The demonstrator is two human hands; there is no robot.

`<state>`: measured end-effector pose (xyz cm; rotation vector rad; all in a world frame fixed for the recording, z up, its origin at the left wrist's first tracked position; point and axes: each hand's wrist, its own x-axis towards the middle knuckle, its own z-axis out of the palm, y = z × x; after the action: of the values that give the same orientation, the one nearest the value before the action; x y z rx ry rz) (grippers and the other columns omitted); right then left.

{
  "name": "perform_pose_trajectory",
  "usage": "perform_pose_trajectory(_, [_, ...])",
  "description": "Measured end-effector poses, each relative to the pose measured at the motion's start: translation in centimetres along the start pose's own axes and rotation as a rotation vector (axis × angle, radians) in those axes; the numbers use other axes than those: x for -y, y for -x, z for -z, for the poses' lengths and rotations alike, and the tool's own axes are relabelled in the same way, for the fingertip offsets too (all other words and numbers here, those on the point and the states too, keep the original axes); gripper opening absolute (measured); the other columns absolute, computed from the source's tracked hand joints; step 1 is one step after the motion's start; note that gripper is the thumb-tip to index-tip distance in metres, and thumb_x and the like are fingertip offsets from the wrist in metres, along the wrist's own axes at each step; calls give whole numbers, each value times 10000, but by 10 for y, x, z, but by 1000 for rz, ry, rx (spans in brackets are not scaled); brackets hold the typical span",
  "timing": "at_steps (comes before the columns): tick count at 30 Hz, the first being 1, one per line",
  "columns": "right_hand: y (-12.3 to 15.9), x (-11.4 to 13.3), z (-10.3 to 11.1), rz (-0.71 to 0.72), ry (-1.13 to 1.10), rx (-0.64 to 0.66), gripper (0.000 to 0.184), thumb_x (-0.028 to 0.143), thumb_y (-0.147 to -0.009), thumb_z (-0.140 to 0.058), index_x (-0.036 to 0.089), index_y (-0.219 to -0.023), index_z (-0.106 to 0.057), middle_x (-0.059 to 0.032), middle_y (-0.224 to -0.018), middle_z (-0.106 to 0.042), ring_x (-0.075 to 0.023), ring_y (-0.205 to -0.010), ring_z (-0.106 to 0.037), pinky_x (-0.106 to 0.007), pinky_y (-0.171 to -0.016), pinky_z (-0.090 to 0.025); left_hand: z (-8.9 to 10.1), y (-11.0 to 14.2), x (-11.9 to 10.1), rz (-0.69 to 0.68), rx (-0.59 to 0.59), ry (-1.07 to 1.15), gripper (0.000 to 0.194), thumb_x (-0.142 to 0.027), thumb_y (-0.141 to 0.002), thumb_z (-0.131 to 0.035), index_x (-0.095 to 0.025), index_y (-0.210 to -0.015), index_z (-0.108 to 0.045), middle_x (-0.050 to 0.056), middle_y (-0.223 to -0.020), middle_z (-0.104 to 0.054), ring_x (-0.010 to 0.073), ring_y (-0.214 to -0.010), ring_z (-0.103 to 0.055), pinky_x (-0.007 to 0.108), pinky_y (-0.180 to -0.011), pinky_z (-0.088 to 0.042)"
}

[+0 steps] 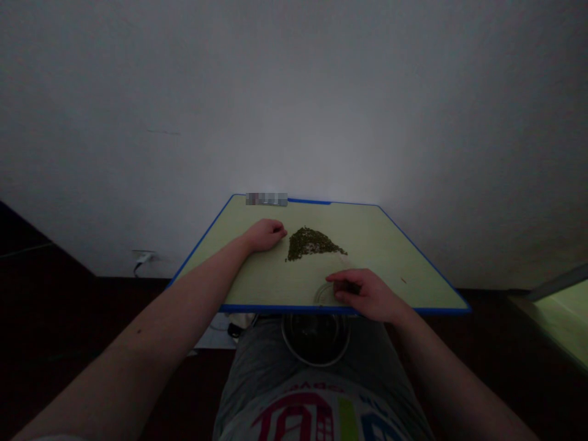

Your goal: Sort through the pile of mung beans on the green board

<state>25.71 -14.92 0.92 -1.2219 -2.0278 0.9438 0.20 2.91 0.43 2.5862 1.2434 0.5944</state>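
On our counter [367,229], small seeds [304,240] lie heaped within easy reach of our left hand [265,235] and right hand [370,295], bowl [316,340] by our lap; dimness means we cannot tell either grip's state.

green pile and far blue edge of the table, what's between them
head view shows only bare tabletop between the green pile and far blue edge

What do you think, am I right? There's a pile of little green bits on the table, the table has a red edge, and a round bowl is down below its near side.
Almost! The edge is blue, not red; the head view shows it. The pile of little green bits is on the table, and the round bowl is below its near side.
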Motion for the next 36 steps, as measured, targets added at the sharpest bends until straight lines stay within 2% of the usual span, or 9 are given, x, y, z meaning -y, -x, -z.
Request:
perform_pose_trajectory(10, [7, -5, 4, -17, -4, -21, 318, 219, -734, -560, 193, -1048, -597, -31, -804, -623, -137, -725, -573, -260, -672, -462, -1, 0, 2, -12, -1, 6, 323, -403, -774, -405, -153, -663, -578, 13, -586, -530, 112, -551, -434, 239, -519, -275])
perform_pose_trajectory(14, [4, -4, 6, -10, 67, -57, 313, 229, -742, -542, 196, -1047, -598, -31, -814, -628, -143, -738, -570, -265, -671, -453, 0, 0, 1, -4, 0, 3, 315, -388, -770, -407, -150, -677, -592, 19, -602, -544, 115, -563, -438, 241, -532, -281])
perform_pose_trajectory(19, [-17, 1, 0, 4, 200, -227, 293, 224, -748, -510, 202, -1027, -597, -11, -735, -611, -128, -648, -539, -256, -606, -423, 1, 0, 0, 6, 2, 14, 315, -391, -769, -411, -150, -678, -591, 14, -589, -537, 115, -558, -435, 239, -526, -281])
perform_pose_trajectory(26, [-52, 11, -17, 26, 356, -284, 289, 173, -721, -522, 227, -997, -588, 8, -711, -619, -121, -624, -537, -264, -635, -402, 1, 0, 0, 5, 3, 17, 325, -397, -777, -400, -153, -660, -581, 10, -573, -523, 114, -543, -425, 244, -520, -277])
perform_pose_trajectory(32, [-72, 18, -8, 47, 381, -384, 273, 186, -744, -506, 227, -1009, -558, 5, -753, -626, -121, -639, -534, -253, -630, -391, 1, -2, 3, 21, -25, 39, 327, -395, -775, -392, -150, -689, -591, 23, -613, -545, 127, -580, -451, 252, -543, -299])
perform_pose_trajectory(36, [-91, 21, 0, 61, 401, -368, 248, 170, -742, -502, 207, -983, -546, -2, -736, -627, -121, -639, -536, -239, -612, -383, 2, -3, 5, 50, -52, 90, 319, -389, -767, -397, -148, -702, -596, 28, -647, -568, 131, -605, -467, 255, -568, -324])
